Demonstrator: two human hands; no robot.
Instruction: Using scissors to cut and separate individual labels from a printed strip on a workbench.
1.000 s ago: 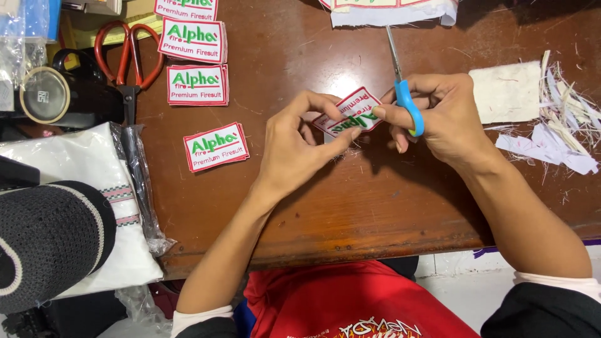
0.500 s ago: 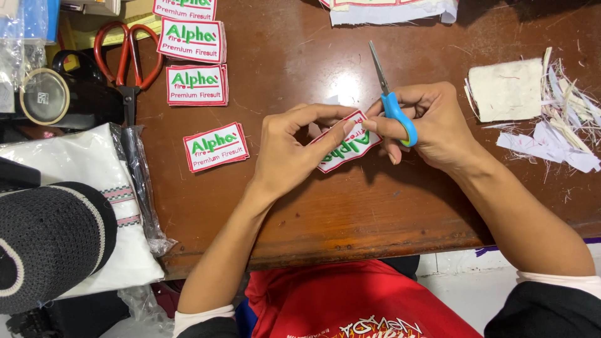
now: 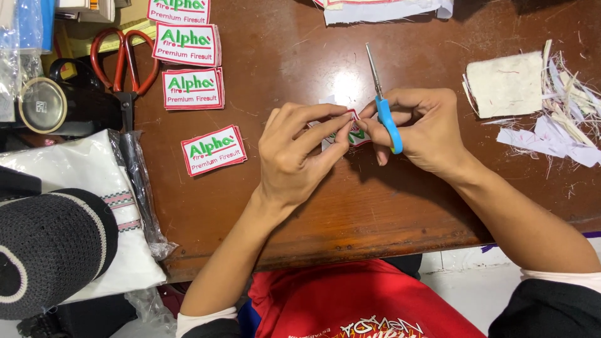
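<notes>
A: Where's the patch (image 3: 350,133)?
B: Mid-table, pinched between left hand (image 3: 299,150) fingertips, mostly hidden.
A: Scissors (image 3: 383,106)?
B: Right hand (image 3: 421,130) clamped on blue handles, blades together, pointing away; patch lies just left of the handles.

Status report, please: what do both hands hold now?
Left hand pinches the patch. Right hand grips blue-handled scissors, also touching the patch. Nothing in the way on the table.
</notes>
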